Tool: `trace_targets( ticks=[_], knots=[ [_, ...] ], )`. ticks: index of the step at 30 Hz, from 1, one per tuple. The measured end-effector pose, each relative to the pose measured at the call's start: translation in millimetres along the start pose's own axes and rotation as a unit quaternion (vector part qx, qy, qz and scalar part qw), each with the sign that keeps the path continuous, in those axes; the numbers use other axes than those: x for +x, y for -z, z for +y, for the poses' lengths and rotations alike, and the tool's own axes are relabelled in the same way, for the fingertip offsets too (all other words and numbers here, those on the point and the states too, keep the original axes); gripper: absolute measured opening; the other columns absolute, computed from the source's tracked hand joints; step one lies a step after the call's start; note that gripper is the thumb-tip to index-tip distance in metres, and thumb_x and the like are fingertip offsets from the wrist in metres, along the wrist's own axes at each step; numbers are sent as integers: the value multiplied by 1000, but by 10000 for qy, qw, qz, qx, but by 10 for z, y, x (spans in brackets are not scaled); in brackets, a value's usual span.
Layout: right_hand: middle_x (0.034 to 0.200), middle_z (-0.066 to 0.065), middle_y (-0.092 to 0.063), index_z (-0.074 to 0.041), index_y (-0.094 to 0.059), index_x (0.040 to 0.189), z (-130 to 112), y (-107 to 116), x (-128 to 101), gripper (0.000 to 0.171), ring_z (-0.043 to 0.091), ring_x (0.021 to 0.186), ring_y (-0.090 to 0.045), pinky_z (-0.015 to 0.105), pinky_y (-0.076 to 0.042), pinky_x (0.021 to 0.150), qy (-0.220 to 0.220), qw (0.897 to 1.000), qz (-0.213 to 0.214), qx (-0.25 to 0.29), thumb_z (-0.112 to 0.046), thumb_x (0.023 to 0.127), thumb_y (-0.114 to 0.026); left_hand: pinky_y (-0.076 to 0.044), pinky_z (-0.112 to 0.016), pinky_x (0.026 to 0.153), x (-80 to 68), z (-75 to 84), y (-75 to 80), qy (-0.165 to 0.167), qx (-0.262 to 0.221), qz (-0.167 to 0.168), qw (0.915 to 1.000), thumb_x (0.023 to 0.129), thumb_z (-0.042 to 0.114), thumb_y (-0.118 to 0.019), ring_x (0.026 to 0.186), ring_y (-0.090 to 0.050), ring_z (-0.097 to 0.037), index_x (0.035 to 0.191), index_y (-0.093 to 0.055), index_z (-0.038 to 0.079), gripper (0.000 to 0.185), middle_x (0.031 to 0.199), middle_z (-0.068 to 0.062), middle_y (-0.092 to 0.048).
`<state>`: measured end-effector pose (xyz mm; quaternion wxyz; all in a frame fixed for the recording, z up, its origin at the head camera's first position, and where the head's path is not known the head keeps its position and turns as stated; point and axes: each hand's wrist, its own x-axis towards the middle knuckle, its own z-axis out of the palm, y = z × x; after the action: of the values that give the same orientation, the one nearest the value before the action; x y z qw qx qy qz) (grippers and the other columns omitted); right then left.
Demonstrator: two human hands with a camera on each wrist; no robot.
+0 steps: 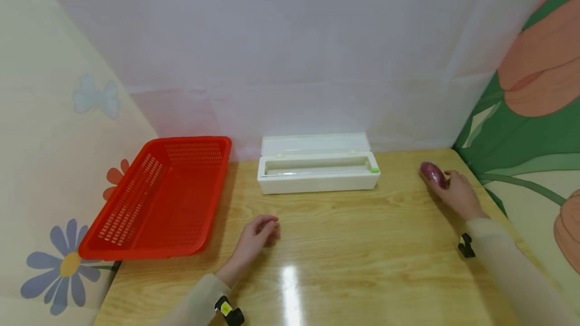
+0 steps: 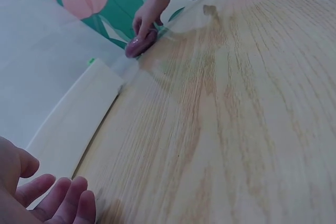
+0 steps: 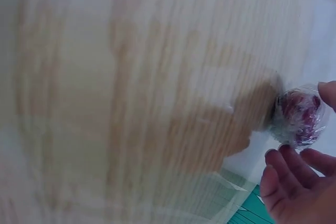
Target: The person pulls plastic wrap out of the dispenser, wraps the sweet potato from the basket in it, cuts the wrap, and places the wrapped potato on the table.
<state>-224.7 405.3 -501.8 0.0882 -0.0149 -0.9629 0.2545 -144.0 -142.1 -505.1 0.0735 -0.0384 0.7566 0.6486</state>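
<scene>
A purple, rounded oblong item (image 1: 432, 174), wrapped in crinkled clear film, is at the far right of the table. My right hand (image 1: 459, 196) holds it, the thumb on one side and the fingers on the other, as the right wrist view shows with the wrapped item (image 3: 301, 116) between them. Over the table left of centre, my left hand (image 1: 257, 238) has loosely bent fingers and nothing in it. Nearest to that hand is a long white box (image 1: 317, 184) with its lid raised and a small green piece at its right end.
A red plastic basket (image 1: 209, 225) with slotted sides stands at the left of the wooden table (image 1: 344, 265). A pale sheet (image 1: 294, 54) hangs behind the table. Flower-patterned panels (image 1: 539, 145) border the left and right sides.
</scene>
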Motion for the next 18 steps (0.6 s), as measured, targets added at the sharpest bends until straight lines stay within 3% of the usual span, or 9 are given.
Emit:
trace_targets(
  ticks=[10,13,18],
  knots=[
    [117,44,-49,27,-37,139,-20,-45,-15,84,53,102,-53,65,-49,83,-156,9998,-90,-70,-43,101,-63,-59,-33,69,11,1,6,-115,-47,22,9999,107,8,-57,86,-72,-26,125,-62,-9,26,108,-24,-71],
    [116,46,-52,27,-39,136,-14,-30,-10,78,55,102,-57,65,-50,84,-233,9996,-143,86,-40,103,-60,-59,-33,69,8,3,3,-117,-56,45,9999,107,7,-57,86,-72,-27,125,-62,-9,26,108,-24,-71],
    [103,43,-62,26,-53,119,32,31,7,58,50,89,-63,54,-54,73,-122,9993,-196,301,-31,107,-53,-59,-33,70,-6,18,17,-110,-41,16,9999,107,8,-57,88,-72,-28,126,-62,-9,26,108,-24,-70]
  ],
)
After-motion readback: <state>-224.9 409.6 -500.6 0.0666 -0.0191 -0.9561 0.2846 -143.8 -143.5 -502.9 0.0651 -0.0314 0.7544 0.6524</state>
